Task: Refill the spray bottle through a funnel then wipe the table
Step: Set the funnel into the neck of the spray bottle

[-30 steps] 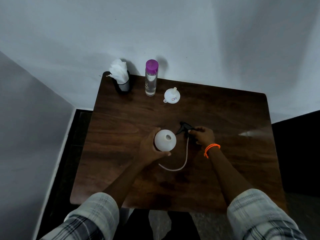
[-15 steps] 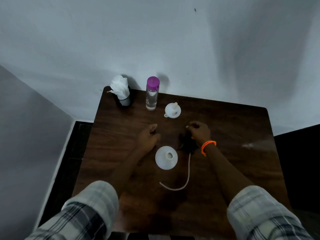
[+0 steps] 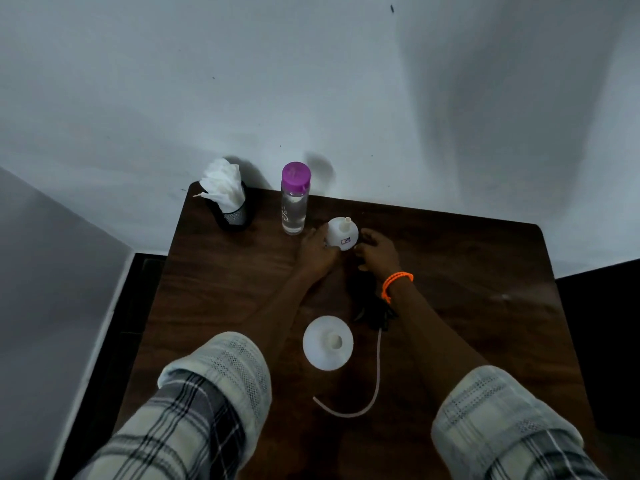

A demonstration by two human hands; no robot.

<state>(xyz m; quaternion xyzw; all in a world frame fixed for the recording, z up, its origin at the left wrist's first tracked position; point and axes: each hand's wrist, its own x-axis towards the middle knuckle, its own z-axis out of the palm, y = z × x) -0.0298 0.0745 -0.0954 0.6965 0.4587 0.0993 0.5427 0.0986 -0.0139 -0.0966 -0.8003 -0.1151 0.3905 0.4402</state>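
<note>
The white spray bottle stands uncapped near the table's middle, its open neck facing up. Its black spray head lies just to the right, with the thin dip tube curving toward me. A white funnel rests upside down, spout up, near the far edge. My left hand has its fingertips on the funnel's left rim. My right hand, with an orange band at the wrist, is curled loosely just right of the funnel and holds nothing.
A clear water bottle with a purple cap stands left of the funnel. A black mesh holder stuffed with white tissues sits in the far left corner of the dark wooden table. A white wall runs behind.
My left hand let go of the spray bottle and my right hand left the spray head on the table. Both hands moved away from me to the funnel.
</note>
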